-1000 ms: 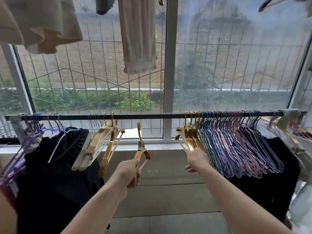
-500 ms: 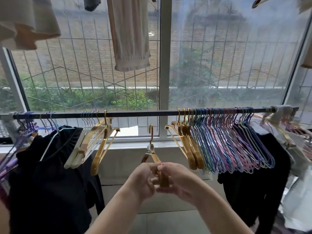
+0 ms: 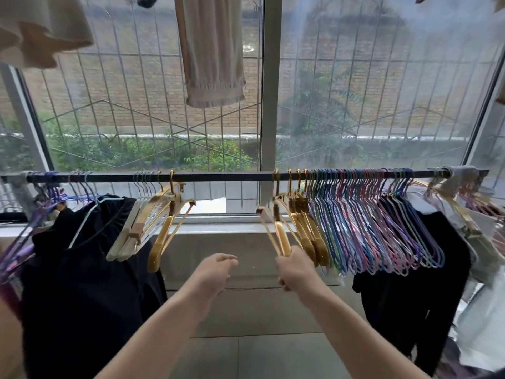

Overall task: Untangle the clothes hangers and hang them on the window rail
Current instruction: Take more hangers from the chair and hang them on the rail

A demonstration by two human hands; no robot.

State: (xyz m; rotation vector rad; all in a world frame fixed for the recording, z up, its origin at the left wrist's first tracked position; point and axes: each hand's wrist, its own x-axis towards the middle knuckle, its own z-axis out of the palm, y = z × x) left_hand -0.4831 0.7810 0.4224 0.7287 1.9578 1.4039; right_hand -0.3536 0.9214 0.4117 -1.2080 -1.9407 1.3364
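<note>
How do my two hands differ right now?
The right hand grips the lower end of a gold hanger hooked on the rail; the left hand holds nothing. The right sits nearer the colourful hangers. Both reach forward below the rail.

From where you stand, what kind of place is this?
Probably a home laundry-drying balcony: a rail crowded with hangers spans a barred window, and clothes hang overhead.

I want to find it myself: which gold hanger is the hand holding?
The leftmost gold hanger of the right-hand bunch. The right hand grips its lower end; the other gold ones hang untouched.
</note>
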